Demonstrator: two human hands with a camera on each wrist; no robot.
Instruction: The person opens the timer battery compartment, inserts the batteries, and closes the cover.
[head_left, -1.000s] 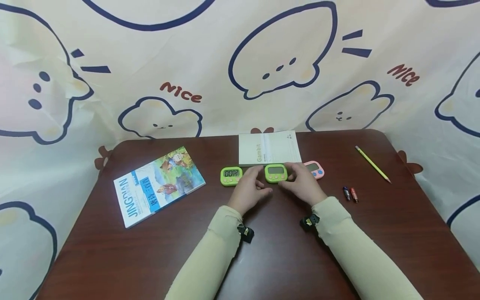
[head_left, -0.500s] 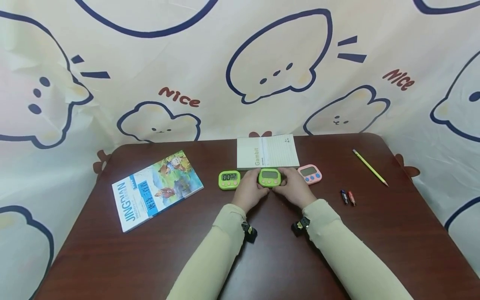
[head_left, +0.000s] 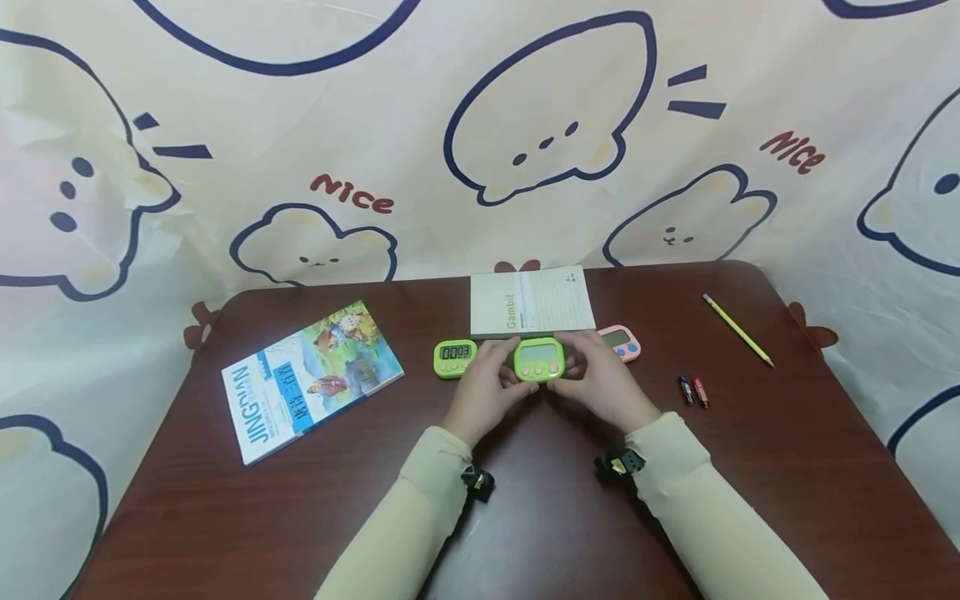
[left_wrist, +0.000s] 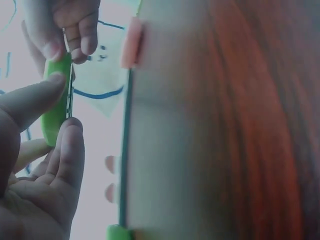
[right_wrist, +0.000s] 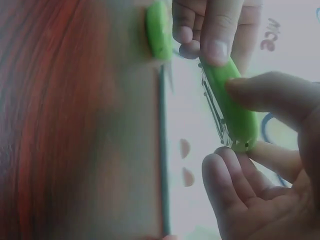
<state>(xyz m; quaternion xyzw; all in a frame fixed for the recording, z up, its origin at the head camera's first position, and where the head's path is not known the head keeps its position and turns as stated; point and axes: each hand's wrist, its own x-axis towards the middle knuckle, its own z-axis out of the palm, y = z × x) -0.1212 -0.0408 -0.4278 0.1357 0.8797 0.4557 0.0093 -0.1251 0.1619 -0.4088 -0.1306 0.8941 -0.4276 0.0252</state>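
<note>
Between both hands a green digital timer [head_left: 539, 359] is held up off the table, its screen facing the head camera and blank. My left hand [head_left: 483, 385] pinches its left side, thumb at the lower edge. On the other side my right hand [head_left: 606, 379] grips it the same way. Both wrist views show the timer edge-on, with a thin metal piece along its back [right_wrist: 214, 110]. A second green timer [head_left: 454, 359], digits lit on its screen, lies just left of my left hand. Behind my right hand lies a pink timer [head_left: 621, 342], partly covered by the fingers.
A pale notebook [head_left: 532, 302] marked Gambit lies at the table's back edge, behind the hands. To the left is a colourful book [head_left: 313, 380]. On the right lie a yellow-green pencil [head_left: 738, 330], a blue battery [head_left: 686, 390] and a red battery [head_left: 701, 392].
The left hand has come in to the middle green timer, and both hands now hold it. It has been raised from the table and tilted up. The other timer's digits have changed.
</note>
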